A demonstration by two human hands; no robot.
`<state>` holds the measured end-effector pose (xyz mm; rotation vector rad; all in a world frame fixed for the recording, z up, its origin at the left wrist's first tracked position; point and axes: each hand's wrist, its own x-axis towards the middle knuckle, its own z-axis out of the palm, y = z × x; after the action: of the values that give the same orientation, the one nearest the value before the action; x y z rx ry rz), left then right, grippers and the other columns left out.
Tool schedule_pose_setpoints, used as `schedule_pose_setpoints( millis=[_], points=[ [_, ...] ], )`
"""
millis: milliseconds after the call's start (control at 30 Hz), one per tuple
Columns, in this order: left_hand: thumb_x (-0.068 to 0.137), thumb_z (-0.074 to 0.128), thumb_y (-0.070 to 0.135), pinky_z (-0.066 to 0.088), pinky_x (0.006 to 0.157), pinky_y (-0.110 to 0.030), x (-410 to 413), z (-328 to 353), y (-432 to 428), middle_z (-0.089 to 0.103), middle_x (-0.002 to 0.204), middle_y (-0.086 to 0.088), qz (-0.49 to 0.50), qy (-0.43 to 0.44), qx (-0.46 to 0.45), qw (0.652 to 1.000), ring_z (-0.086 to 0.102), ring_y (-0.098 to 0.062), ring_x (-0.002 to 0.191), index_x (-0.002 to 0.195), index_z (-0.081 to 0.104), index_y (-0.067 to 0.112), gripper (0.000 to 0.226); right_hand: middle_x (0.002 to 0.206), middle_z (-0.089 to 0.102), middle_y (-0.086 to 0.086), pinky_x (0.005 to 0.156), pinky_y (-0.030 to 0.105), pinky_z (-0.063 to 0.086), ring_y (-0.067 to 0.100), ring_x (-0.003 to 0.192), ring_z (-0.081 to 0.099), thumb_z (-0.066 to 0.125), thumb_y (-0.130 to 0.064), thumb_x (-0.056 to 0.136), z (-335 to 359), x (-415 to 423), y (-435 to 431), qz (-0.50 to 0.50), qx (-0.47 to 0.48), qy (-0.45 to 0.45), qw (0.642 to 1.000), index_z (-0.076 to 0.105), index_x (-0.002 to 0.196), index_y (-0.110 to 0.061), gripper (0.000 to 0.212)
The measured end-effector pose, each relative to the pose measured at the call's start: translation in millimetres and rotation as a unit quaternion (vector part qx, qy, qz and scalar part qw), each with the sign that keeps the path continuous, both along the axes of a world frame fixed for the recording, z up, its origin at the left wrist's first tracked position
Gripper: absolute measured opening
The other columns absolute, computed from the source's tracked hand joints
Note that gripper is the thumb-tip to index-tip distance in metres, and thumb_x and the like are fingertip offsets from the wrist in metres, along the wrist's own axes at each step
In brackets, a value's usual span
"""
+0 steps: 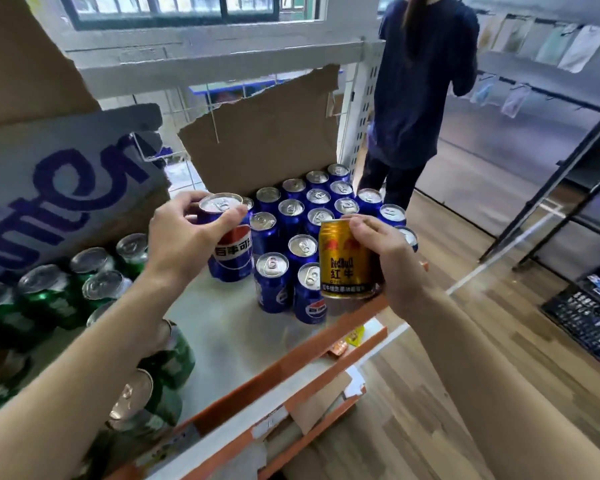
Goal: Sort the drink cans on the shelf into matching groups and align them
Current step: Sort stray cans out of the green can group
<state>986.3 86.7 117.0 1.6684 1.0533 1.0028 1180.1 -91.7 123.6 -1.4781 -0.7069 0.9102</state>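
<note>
Shelf (222, 327) — left hand (181, 244) grips blue can (231, 251) top, right hand (392, 258) grips gold can (345, 258).

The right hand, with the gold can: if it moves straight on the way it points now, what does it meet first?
Probably the blue cans standing just beyond the gold can that the right hand holds. The gold can would touch them before the hand itself does; depth is unclear.
</note>
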Motion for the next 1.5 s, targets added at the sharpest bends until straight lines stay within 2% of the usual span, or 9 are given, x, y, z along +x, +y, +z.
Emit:
schedule_pose_setpoints(
  millis=[100, 467, 600, 800, 900, 1000, 1100, 1333, 1500],
  points=[
    [0.054, 0.08, 0.061, 0.059, 0.083, -0.045, 6, -18, 17, 0.072, 0.099, 0.001, 0.014, 0.049, 0.015, 0.999, 0.07, -0.017, 0.092, 0.106, 0.066, 0.022, 0.067, 0.104, 0.069, 0.008, 0.073, 0.039, 0.061, 0.025, 0.095, 0.069, 0.062, -0.04, 0.087, -3, 9, 15, 0.007, -0.001, 0.009, 1.0, 0.065, 0.114, -0.022, 0.033],
    [0.07, 0.086, 0.04, 0.051, 0.09, -0.036, 44, -68, 23, 0.068, 0.105, -0.001, 0.096, 0.178, 0.002, 0.979, 0.063, -0.02, 0.097, 0.11, 0.064, 0.018, 0.051, 0.121, 0.061, 0.005, 0.092, 0.047, 0.056, 0.025, 0.108, 0.064, 0.065, -0.052, 0.077, -17, 67, 43, 0.086, 0.001, -0.014, 0.996, 0.058, 0.128, -0.032, 0.055],
    [0.055, 0.077, 0.068, 0.053, 0.089, -0.044, 51, -80, 16, 0.068, 0.11, -0.004, 0.119, 0.235, -0.016, 0.965, 0.065, -0.025, 0.099, 0.111, 0.063, 0.022, 0.073, 0.12, 0.064, 0.004, 0.09, 0.038, 0.055, 0.019, 0.107, 0.065, 0.065, -0.049, 0.076, -11, 88, 50, 0.134, 0.008, -0.04, 0.99, 0.055, 0.132, -0.025, 0.062],
    [0.068, 0.08, 0.05, 0.05, 0.082, -0.038, 60, -96, 3, 0.07, 0.099, -0.008, 0.167, 0.259, 0.001, 0.951, 0.064, -0.028, 0.093, 0.106, 0.066, 0.015, 0.053, 0.097, 0.074, 0.0, 0.083, 0.036, 0.055, 0.017, 0.094, 0.07, 0.067, -0.034, 0.09, -9, 106, 60, 0.197, 0.03, -0.058, 0.978, 0.067, 0.108, -0.019, 0.023],
    [0.076, 0.06, 0.059, 0.05, 0.09, -0.043, 58, -87, -3, 0.07, 0.105, -0.008, 0.143, 0.279, -0.004, 0.95, 0.064, -0.031, 0.1, 0.109, 0.065, 0.018, 0.053, 0.101, 0.074, 0.002, 0.083, 0.035, 0.055, 0.017, 0.096, 0.07, 0.07, -0.039, 0.084, -12, 106, 68, 0.226, 0.038, -0.066, 0.971, 0.067, 0.111, -0.019, 0.034],
    [0.091, 0.058, 0.049, 0.046, 0.098, -0.04, 50, -66, -17, 0.065, 0.122, -0.011, 0.129, 0.279, 0.01, 0.952, 0.059, -0.029, 0.114, 0.122, 0.062, 0.014, 0.047, 0.115, 0.069, 0.003, 0.09, 0.038, 0.055, 0.018, 0.105, 0.067, 0.069, -0.045, 0.077, -14, 91, 79, 0.259, 0.042, -0.073, 0.962, 0.062, 0.126, -0.019, 0.057],
    [0.085, 0.042, 0.066, 0.044, 0.103, -0.041, 25, -44, -44, 0.053, 0.141, -0.007, 0.138, 0.339, 0.079, 0.927, 0.051, -0.026, 0.127, 0.139, 0.05, 0.014, 0.075, 0.114, 0.071, 0.001, 0.089, 0.034, 0.055, 0.015, 0.105, 0.068, 0.072, -0.042, 0.075, -12, 64, 92, 0.291, 0.066, -0.061, 0.952, 0.06, 0.129, -0.018, 0.061],
    [0.09, 0.036, 0.065, 0.043, 0.107, -0.04, -68, -23, -119, 0.047, 0.147, -0.003, 0.224, 0.435, 0.167, 0.856, 0.045, -0.022, 0.135, 0.14, 0.049, 0.016, 0.072, 0.112, 0.071, 0.003, 0.079, 0.021, 0.054, 0.009, 0.097, 0.07, 0.078, -0.019, 0.082, -6, -30, 109, 0.38, 0.109, -0.036, 0.918, 0.06, 0.126, -0.014, 0.048],
    [0.092, 0.038, 0.066, 0.045, 0.103, -0.039, -146, -12, -166, 0.044, 0.149, 0.003, 0.303, 0.444, 0.153, 0.83, 0.043, -0.017, 0.136, 0.142, 0.047, 0.02, 0.069, 0.109, 0.071, -0.004, 0.075, 0.017, 0.055, 0.006, 0.097, 0.069, 0.077, -0.022, 0.082, 4, -117, 97, 0.451, 0.138, -0.061, 0.88, 0.059, 0.128, -0.017, 0.049]
  ],
)
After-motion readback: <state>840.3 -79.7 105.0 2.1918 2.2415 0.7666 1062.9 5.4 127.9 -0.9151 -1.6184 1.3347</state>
